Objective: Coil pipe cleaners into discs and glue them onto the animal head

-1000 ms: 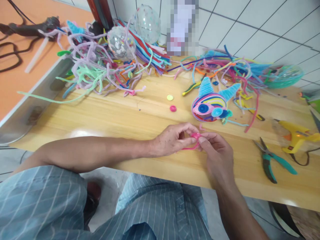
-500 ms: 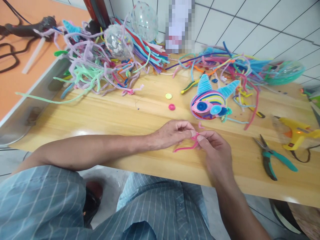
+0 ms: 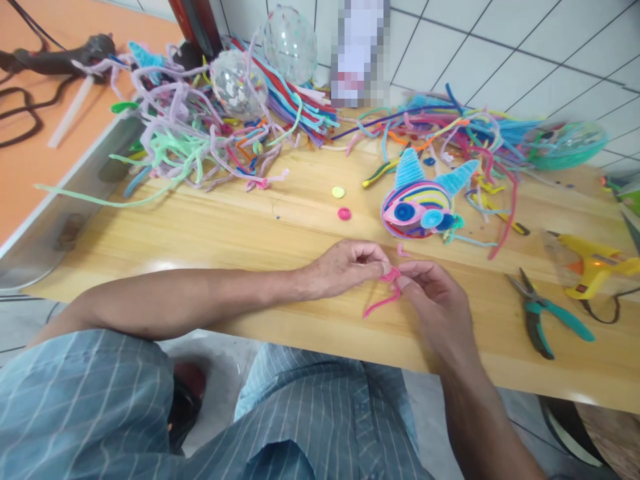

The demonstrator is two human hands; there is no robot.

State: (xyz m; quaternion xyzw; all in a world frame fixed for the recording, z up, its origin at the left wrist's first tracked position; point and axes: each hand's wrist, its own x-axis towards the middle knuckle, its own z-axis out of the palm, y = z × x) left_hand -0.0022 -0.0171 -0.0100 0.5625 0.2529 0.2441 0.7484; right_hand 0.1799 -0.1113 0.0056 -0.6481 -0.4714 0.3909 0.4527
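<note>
A pink pipe cleaner is pinched between my two hands over the near part of the table. Its upper end is curled into a small coil, and a loose tail hangs down toward the table's front edge. My left hand grips the coil from the left with thumb and fingertips. From the right, my right hand pinches it by thumb and forefinger. Beyond the hands sits a colourful pipe-cleaner mask with two blue pointed ears and round blue eyes. A short pink piece lies just in front of it.
A yellow coil and a pink coil lie on the wooden table. Pliers and a yellow glue gun rest at right. Tangled pipe cleaners and a clear ball are at back left.
The pink tail has swung down and to the right. More of the curled end shows between my fingertips, and my right hand has shifted slightly right.
</note>
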